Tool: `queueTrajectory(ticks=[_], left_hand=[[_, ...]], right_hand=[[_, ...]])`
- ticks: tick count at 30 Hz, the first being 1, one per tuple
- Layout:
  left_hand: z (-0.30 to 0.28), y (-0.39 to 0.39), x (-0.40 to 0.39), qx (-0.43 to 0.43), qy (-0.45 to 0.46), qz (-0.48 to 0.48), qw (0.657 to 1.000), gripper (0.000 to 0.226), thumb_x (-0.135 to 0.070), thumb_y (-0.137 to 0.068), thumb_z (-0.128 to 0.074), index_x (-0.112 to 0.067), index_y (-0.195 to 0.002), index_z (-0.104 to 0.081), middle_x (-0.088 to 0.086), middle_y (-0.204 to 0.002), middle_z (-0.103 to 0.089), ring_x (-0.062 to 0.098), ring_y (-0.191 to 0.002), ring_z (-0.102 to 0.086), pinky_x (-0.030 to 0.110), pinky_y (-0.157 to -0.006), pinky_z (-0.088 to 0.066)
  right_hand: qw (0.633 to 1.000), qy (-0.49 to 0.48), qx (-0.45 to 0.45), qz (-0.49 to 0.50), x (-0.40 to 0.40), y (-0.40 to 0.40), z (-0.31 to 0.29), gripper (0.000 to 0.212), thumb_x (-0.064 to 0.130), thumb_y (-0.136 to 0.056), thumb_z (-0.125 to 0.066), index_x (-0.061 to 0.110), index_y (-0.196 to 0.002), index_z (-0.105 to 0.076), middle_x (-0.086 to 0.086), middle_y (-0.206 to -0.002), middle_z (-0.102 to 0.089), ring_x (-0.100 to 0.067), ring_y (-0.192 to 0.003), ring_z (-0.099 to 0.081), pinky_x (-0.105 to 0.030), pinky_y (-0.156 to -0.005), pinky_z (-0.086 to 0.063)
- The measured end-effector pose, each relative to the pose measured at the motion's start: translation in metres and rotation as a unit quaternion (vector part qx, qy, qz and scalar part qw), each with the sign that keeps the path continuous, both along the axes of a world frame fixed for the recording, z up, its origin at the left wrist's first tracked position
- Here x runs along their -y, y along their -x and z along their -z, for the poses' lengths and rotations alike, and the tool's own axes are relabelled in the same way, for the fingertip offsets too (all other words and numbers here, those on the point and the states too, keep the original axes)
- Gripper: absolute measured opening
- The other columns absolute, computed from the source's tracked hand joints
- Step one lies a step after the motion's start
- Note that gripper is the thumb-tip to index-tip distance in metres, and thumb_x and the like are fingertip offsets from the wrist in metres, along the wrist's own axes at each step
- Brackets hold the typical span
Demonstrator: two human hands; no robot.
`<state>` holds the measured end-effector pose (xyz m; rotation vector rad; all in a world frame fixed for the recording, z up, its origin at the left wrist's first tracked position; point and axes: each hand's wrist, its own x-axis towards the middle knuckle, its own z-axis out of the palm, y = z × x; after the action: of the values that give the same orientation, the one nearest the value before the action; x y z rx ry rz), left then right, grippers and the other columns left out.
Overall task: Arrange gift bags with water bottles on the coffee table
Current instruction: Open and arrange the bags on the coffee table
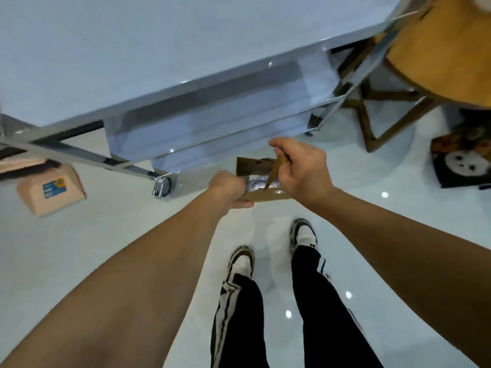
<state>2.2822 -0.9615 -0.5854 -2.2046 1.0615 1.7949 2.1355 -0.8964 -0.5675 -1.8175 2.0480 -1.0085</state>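
Left hand (228, 188) grips the brown gift bag's (265, 195) near rim, fingers curled round it; right hand (300, 168) pinches its handle (276, 168) above, a water bottle (259, 183) visible inside.

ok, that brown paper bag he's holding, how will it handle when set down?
The brown paper bag is thin, so probably floppy at the rim. Something bottle-like inside likely makes it bottom-heavy. Held by both left hand and right hand, it may sag or tip.
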Motion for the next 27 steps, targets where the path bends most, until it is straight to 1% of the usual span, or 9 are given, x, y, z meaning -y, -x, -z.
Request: queueTrajectory(ticks=[3,6,8,10,13,15,18,23,27], left_hand=[[-0.074,0.024,-0.007,0.004,0.032,0.127,0.991,0.021,-0.005,-0.091,-0.069,0.002,-0.110,-0.063,0.017,-0.107,-0.069,0.029,-0.062,-0.074,0.034,-0.054,-0.061],[-0.142,0.054,-0.012,0.003,0.067,0.222,0.973,0.014,-0.003,-0.089,-0.071,0.000,-0.097,-0.060,0.013,-0.086,-0.067,0.017,-0.035,-0.061,0.025,-0.036,-0.050],[-0.180,0.082,-0.019,-0.015,0.087,0.274,0.958,0.018,-0.007,-0.088,-0.075,0.003,-0.098,-0.063,0.014,-0.081,-0.069,0.020,-0.048,-0.068,0.032,-0.051,-0.060],[-0.214,0.113,-0.028,-0.038,0.099,0.301,0.948,0.025,-0.014,-0.091,-0.072,0.003,-0.106,-0.063,0.016,-0.092,-0.069,0.029,-0.071,-0.074,0.041,-0.071,-0.063],[-0.257,0.166,-0.048,-0.064,0.141,0.363,0.919,0.024,-0.018,-0.092,-0.071,0.001,-0.104,-0.062,0.015,-0.091,-0.067,0.029,-0.070,-0.074,0.040,-0.072,-0.064],[-0.279,0.206,-0.065,-0.064,0.166,0.410,0.895,0.018,-0.015,-0.096,-0.064,0.001,-0.102,-0.062,0.014,-0.089,-0.069,0.027,-0.066,-0.073,0.038,-0.068,-0.064],[-0.305,0.270,-0.102,-0.076,0.161,0.476,0.861,0.009,-0.002,-0.099,-0.051,0.003,-0.092,-0.053,0.016,-0.084,-0.062,0.035,-0.079,-0.073,0.042,-0.082,-0.062],[-0.332,0.369,-0.182,-0.069,0.149,0.532,0.831,0.008,-0.009,-0.102,-0.045,-0.002,-0.101,-0.049,0.021,-0.091,-0.066,0.030,-0.068,-0.076,0.034,-0.081,-0.063],[-0.342,0.444,-0.250,-0.080,0.166,0.582,0.792,0.010,-0.012,-0.103,-0.048,-0.006,-0.100,-0.055,0.018,-0.092,-0.071,0.026,-0.070,-0.076,0.032,-0.077,-0.063]], right_hand=[[0.989,-0.122,-0.049,0.066,-0.029,0.016,-0.085,0.034,-0.005,-0.086,-0.058,-0.001,-0.118,-0.068,-0.017,-0.095,-0.074,-0.037,-0.087,-0.069,-0.037,-0.073,-0.055],[0.945,-0.289,-0.102,0.111,-0.046,0.044,-0.167,0.017,0.004,-0.090,-0.057,0.007,-0.106,-0.062,-0.011,-0.092,-0.062,-0.036,-0.092,-0.061,-0.039,-0.073,-0.049],[0.924,-0.327,-0.136,0.142,-0.059,0.065,-0.216,0.006,0.006,-0.090,-0.060,0.010,-0.094,-0.058,-0.006,-0.082,-0.052,-0.034,-0.086,-0.061,-0.040,-0.068,-0.048],[0.905,-0.351,-0.166,0.173,-0.076,0.089,-0.258,0.013,0.006,-0.091,-0.059,0.011,-0.081,-0.053,-0.005,-0.075,-0.051,-0.030,-0.077,-0.059,-0.037,-0.062,-0.044],[0.874,-0.399,-0.184,0.207,-0.111,0.128,-0.312,0.028,0.009,-0.094,-0.059,0.016,-0.070,-0.048,-0.005,-0.073,-0.053,-0.019,-0.063,-0.051,-0.033,-0.058,-0.048],[0.861,-0.414,-0.188,0.230,-0.136,0.157,-0.342,0.023,0.014,-0.096,-0.060,0.015,-0.074,-0.054,-0.004,-0.073,-0.055,-0.018,-0.066,-0.056,-0.032,-0.064,-0.055],[0.852,-0.409,-0.164,0.281,-0.182,0.200,-0.375,0.013,0.018,-0.097,-0.058,0.012,-0.088,-0.066,-0.004,-0.076,-0.060,-0.020,-0.073,-0.063,-0.037,-0.076,-0.061],[0.841,-0.357,-0.085,0.399,-0.271,0.267,-0.400,0.032,0.034,-0.102,-0.048,0.015,-0.082,-0.063,-0.001,-0.074,-0.058,-0.017,-0.070,-0.058,-0.035,-0.071,-0.055],[0.824,-0.276,-0.029,0.494,-0.343,0.327,-0.399,0.048,0.050,-0.102,-0.047,0.013,-0.077,-0.064,-0.002,-0.083,-0.055,-0.020,-0.090,-0.059,-0.039,-0.081,-0.056]])
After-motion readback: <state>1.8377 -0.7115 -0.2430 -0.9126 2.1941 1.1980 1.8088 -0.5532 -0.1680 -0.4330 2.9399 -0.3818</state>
